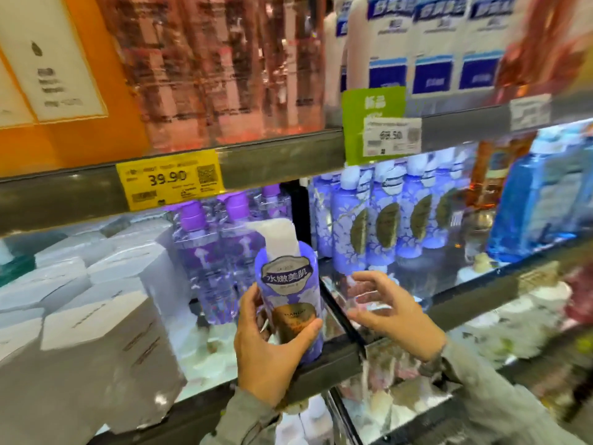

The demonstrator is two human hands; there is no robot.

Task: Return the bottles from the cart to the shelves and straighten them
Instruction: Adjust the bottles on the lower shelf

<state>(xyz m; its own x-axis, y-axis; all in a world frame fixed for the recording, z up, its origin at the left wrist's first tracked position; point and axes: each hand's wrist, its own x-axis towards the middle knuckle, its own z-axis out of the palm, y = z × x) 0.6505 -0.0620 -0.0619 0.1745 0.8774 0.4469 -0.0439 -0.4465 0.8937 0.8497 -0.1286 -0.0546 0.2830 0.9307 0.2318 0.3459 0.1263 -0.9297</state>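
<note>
Head view: the step in hand looks like placing one bottle back on the shelf, not yet the straightening. The left hand point(272, 354) grips a purple bottle point(288, 284) low on its body, thumb across the gold oval label and fingers curled round the far side. The bottle stands nearly upright with its white cap uppermost and its printed face toward the camera. Its base is at the front lip of the shelf point(324, 364), just left of the black divider point(340, 313); whether it rests on the lip or hangs just above it cannot be told. The right hand point(385, 316) holds nothing. Its fingers are spread and loosely curved, palm turned toward the bottle, just beside it but apart, on the other side of the divider. The matching row point(369, 226), with the same floral purple and leaf-shaped gold labels, stands further back on the right of the divider, while clear bottles point(205, 252) of a different kind stand behind the held one on the left. So the next move probably calls for carrying the bottle rightward over the divider and setting it down in front of the matching row, label forward, with the right hand ready to steady it and square it to its neighbours.
</note>
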